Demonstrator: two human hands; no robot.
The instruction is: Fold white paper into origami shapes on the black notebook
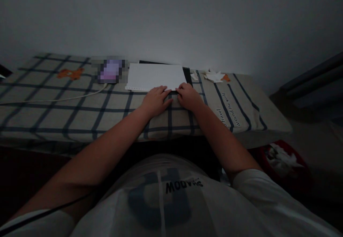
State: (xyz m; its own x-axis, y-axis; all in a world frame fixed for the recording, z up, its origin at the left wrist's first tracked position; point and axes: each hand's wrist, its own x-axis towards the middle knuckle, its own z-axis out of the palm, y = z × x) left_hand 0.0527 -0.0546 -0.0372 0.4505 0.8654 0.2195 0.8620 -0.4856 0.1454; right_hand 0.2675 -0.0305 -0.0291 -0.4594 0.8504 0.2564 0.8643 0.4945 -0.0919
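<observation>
A white sheet of paper (155, 76) lies on a table covered with a checked cloth (80, 112). My left hand (155, 100) and my right hand (189, 96) rest side by side at the sheet's near edge, fingertips touching it. Something small and pale sits between the fingertips, too dim to make out. Under the sheet's far and right edges a dark pad or folder (188, 74) shows.
A blurred purple object (110, 69) sits left of the paper, with a white cable (53, 99) running leftward. Folded white paper pieces (213, 76) and an orange scrap (226, 77) lie at the back right. A red bin (284, 162) with white scraps stands on the floor, right.
</observation>
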